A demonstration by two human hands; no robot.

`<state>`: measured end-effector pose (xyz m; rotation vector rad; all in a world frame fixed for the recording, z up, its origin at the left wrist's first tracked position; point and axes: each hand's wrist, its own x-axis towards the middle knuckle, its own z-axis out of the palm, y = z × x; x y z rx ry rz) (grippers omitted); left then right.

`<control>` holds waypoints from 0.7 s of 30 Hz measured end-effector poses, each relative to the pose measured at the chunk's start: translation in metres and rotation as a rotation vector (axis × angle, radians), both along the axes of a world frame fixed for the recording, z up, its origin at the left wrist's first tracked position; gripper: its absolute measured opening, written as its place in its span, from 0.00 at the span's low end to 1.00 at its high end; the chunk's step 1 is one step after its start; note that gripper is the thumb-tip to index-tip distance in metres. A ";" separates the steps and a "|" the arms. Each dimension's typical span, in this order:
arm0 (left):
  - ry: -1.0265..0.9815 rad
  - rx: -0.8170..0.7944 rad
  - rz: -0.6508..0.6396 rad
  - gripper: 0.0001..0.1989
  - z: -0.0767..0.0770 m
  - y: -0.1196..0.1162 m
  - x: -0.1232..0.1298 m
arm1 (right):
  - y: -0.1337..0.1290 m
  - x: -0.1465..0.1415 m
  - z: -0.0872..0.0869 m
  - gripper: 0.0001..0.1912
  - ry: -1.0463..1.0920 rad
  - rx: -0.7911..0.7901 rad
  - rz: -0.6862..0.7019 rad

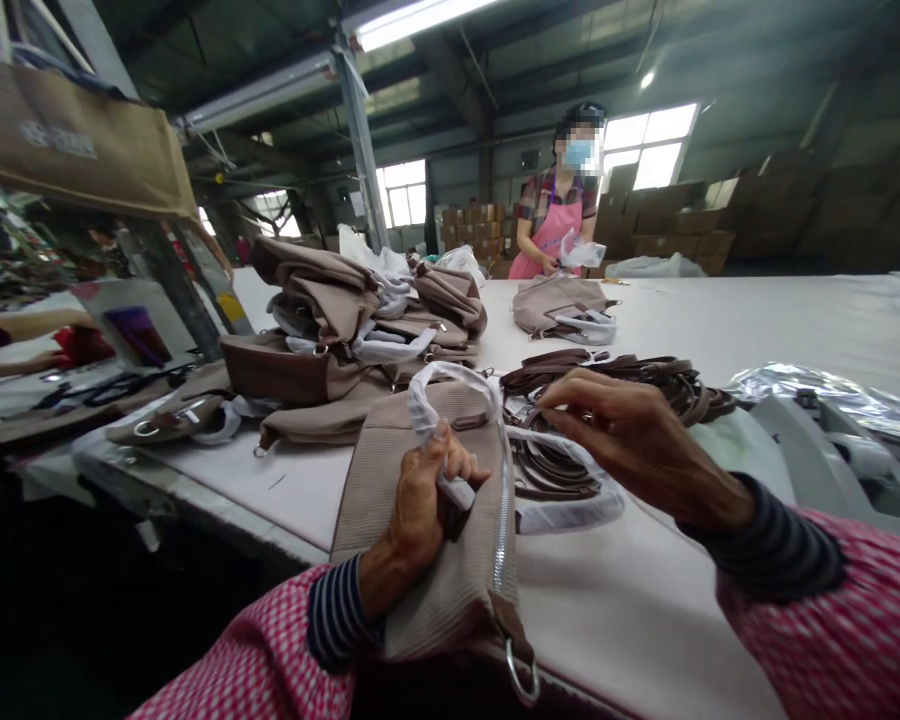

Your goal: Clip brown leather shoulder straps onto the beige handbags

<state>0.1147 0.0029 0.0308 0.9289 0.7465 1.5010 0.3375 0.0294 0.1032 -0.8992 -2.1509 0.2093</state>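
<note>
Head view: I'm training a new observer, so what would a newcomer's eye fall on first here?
Probably the ridged taupe bag at front centre, its white-wrapped handle gripped by the left hand. To its right, the right hand is held up near a pile of brown straps. Beyond, a heap of similar bags rises left of centre, and a person in a pink apron stands across the table.

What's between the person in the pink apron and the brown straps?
In the head view, a grey-brown bag with wrapped handles lies on the table between the person and the brown straps.
</note>
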 end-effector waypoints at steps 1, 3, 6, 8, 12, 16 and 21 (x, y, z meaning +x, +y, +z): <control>-0.004 0.002 0.013 0.30 0.001 -0.001 0.000 | 0.018 -0.004 -0.005 0.10 -0.031 -0.054 0.008; -0.007 0.009 0.030 0.32 0.002 -0.001 -0.001 | 0.052 -0.015 -0.021 0.12 -0.073 -0.243 0.035; -0.005 0.031 0.030 0.34 0.004 0.000 -0.002 | 0.093 -0.034 -0.050 0.11 -0.085 -0.408 0.019; -0.012 0.047 0.027 0.34 0.004 0.000 -0.001 | 0.108 -0.044 -0.062 0.12 -0.073 -0.428 -0.002; 0.029 0.085 0.078 0.35 0.001 -0.002 -0.001 | 0.114 -0.049 -0.069 0.14 -0.078 -0.413 -0.021; 0.141 0.194 0.146 0.33 -0.005 -0.003 -0.001 | 0.104 -0.044 -0.063 0.13 -0.192 -0.298 -0.087; 0.244 0.144 0.213 0.33 -0.008 0.000 -0.001 | 0.078 -0.041 -0.053 0.10 -0.437 -0.169 -0.164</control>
